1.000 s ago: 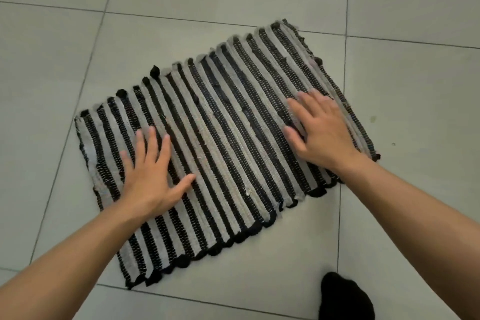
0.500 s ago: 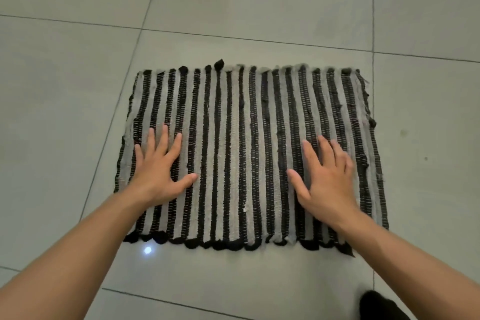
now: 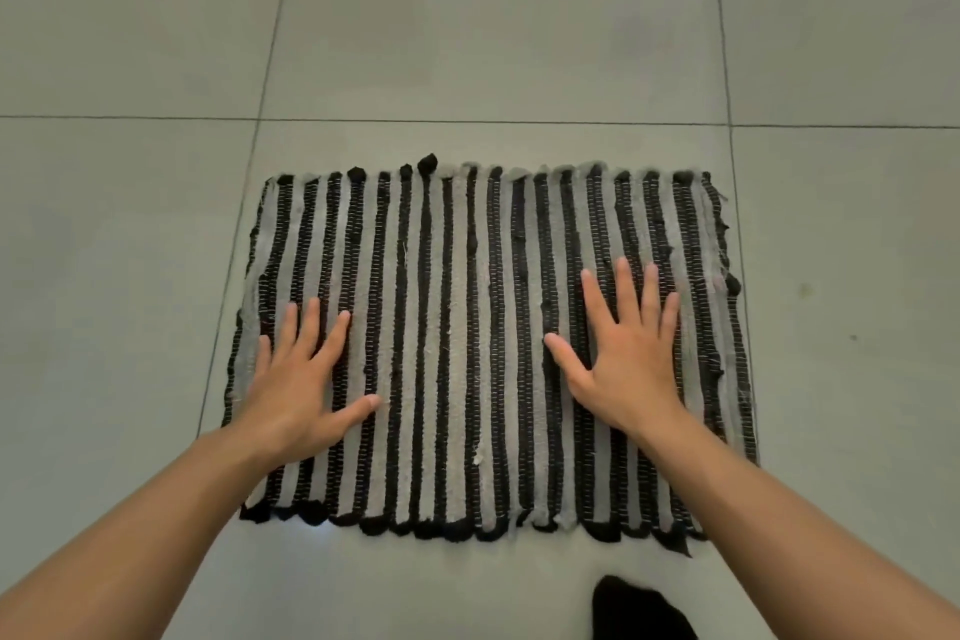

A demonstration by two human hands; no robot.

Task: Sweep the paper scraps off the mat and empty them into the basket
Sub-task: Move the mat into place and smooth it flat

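Note:
A black-and-grey striped woven mat lies flat and square on the grey tiled floor. My left hand rests palm down on the mat's left part, fingers spread, holding nothing. My right hand rests palm down on the mat's right part, fingers also spread and empty. A tiny white fleck shows on the mat near its front middle. No larger paper scraps, brush or basket are in view.
Grey floor tiles with dark grout lines surround the mat on every side. A foot in a black sock stands on the floor just in front of the mat's right half.
The mat has turned from a slanted position to lie square to me. Both hands stayed flat on it as it turned.

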